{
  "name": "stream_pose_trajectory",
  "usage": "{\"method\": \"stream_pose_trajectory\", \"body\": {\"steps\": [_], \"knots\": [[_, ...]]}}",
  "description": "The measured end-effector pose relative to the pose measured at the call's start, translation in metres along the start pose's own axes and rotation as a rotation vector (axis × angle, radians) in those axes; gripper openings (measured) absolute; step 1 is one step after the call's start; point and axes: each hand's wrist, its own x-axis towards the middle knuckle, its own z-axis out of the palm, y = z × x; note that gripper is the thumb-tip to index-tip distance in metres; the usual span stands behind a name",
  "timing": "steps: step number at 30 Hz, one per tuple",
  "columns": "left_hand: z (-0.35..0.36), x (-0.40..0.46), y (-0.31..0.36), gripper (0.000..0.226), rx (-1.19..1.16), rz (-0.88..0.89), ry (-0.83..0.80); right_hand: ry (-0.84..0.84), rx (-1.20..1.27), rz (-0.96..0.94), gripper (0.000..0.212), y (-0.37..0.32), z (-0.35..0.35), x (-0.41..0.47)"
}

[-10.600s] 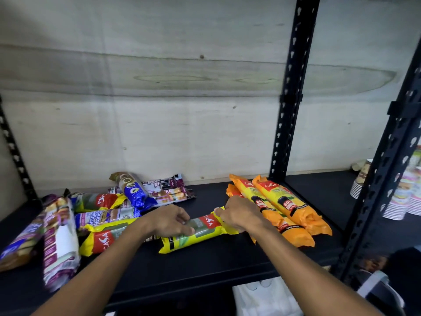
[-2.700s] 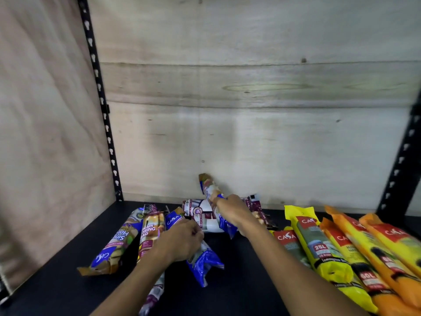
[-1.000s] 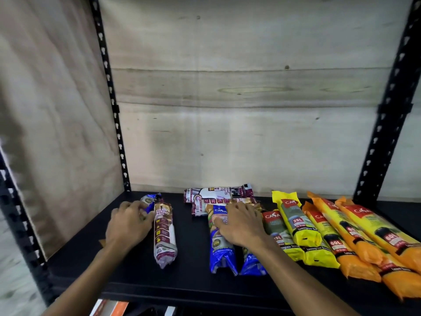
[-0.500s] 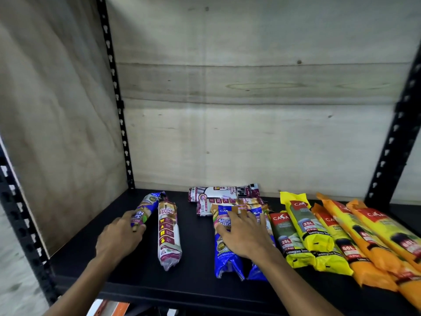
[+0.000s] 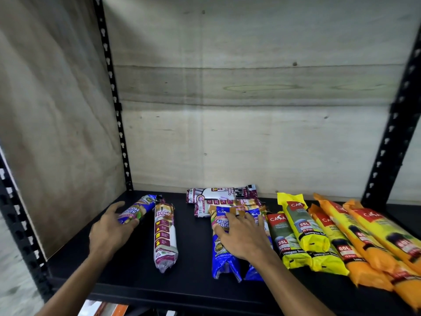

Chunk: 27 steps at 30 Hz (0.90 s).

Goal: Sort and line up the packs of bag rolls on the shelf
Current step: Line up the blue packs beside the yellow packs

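Note:
On the black shelf (image 5: 127, 279), my left hand (image 5: 107, 233) grips the near end of a blue singlet-handle pack (image 5: 140, 207) that lies slanted at the far left. A maroon-and-white drawstring pack (image 5: 165, 236) lies lengthwise just to its right. My right hand (image 5: 242, 237) rests flat, fingers spread, on two blue packs (image 5: 224, 261) lying side by side. Two more maroon-and-white packs (image 5: 218, 194) lie crosswise behind them. To the right, two yellow 25L packs (image 5: 304, 231) and several orange 60L packs (image 5: 364, 240) lie in a row.
Plywood forms the back wall (image 5: 250, 144) and the left side panel (image 5: 57, 133). Black perforated uprights stand at the back left (image 5: 116, 106) and back right (image 5: 391, 137). Bare shelf shows between the drawstring pack and the blue packs.
My left hand has closed around the end of the far-left blue pack, thumb now over it. My right hand stays pressed on the two blue packs. The camera moved slightly.

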Motion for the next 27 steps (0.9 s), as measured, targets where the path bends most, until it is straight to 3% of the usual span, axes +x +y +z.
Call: {"method": "stream_pose_trajectory", "body": {"steps": [4, 9, 15, 20, 23, 25, 27], "knots": [[-0.009, 0.004, 0.006, 0.063, -0.091, 0.020, 0.065, 0.005, 0.001, -0.004, 0.073, 0.001, 0.000, 0.000], [-0.021, 0.006, 0.016, 0.027, -0.085, 0.124, 0.160, 0.016, 0.004, -0.010, 0.073, 0.001, 0.000, 0.000], [-0.045, 0.006, 0.041, 0.026, -0.071, 0.360, 0.284, 0.014, 0.003, -0.007, 0.073, 0.002, 0.001, 0.000], [-0.061, 0.005, 0.067, 0.024, -0.213, 0.512, 0.074, 0.105, 0.144, 0.000, 0.069, -0.003, -0.003, 0.003], [-0.059, -0.005, 0.085, 0.025, -0.370, 0.547, -0.150, 0.232, 0.570, -0.042, 0.062, -0.005, -0.017, 0.001], [-0.053, -0.015, 0.098, 0.025, -0.439, 0.573, -0.293, 0.189, 0.818, -0.122, 0.055, -0.006, -0.036, -0.006], [-0.045, -0.019, 0.106, 0.029, -0.524, 0.569, -0.414, 0.022, 0.958, -0.222, 0.051, -0.007, -0.056, -0.016]]}}
